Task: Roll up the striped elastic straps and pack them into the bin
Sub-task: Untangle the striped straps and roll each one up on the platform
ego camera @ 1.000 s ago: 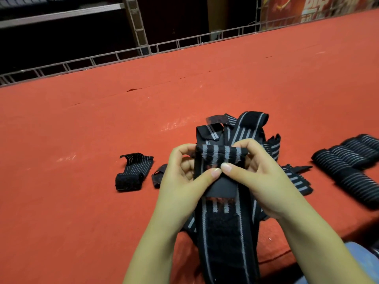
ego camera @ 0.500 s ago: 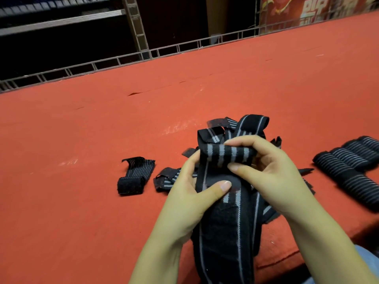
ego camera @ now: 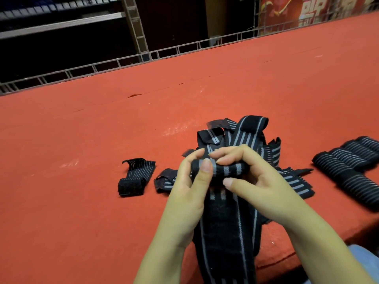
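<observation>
Black, grey-striped strap, its rolled end pinched between left hand and right hand above the red bench; its tail hangs toward the person. Finished rolls lie right.

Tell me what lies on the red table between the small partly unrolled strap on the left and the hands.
In the head view, one crumpled black strap piece with grey stripes lies on the red felt table, between the partly unrolled black strap and the left hand.
</observation>
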The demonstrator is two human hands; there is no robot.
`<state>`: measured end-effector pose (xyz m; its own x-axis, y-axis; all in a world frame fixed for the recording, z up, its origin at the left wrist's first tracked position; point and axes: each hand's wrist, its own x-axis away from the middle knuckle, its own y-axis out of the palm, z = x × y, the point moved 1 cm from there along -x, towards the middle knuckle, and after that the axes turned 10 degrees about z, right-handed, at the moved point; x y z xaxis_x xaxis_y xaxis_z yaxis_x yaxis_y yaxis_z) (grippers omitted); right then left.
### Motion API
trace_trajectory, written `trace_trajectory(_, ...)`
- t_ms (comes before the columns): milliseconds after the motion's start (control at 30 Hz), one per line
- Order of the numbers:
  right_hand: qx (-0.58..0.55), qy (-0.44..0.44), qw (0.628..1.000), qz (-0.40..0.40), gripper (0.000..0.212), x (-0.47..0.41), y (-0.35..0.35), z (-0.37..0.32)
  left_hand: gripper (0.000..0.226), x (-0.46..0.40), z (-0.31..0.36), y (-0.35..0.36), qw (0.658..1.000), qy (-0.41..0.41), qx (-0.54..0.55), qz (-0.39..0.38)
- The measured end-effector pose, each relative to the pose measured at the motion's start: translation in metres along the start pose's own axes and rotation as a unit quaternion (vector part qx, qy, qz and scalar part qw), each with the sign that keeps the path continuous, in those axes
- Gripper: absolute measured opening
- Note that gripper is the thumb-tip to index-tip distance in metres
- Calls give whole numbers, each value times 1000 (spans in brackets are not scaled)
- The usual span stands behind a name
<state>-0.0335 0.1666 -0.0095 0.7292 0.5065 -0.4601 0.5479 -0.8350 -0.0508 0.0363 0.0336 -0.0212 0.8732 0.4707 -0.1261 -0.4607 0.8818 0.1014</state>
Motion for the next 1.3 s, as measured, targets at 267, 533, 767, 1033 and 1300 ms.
trace_trajectory(267,-68,110,991,32,45,0,-1,12,54,2,2,-4,999,40,-3,-16)
trace_trajectory(533,-115,185,976,20,39,2,-3,11,68,4,0,-5,997,56,-39,-40)
trace_trajectory(767,-213,114,963,121,38,5,6,8,69,5,-1,2,997,66,-37,32)
trace_trajectory(1033,-186,24,966,179,35,4,6,9,86,6,-4,0,996,39,-73,-28)
trace_trajectory(1300,-28,-42,991,124,38,9,2,1,81,4,0,-2,996,75,-51,-6)
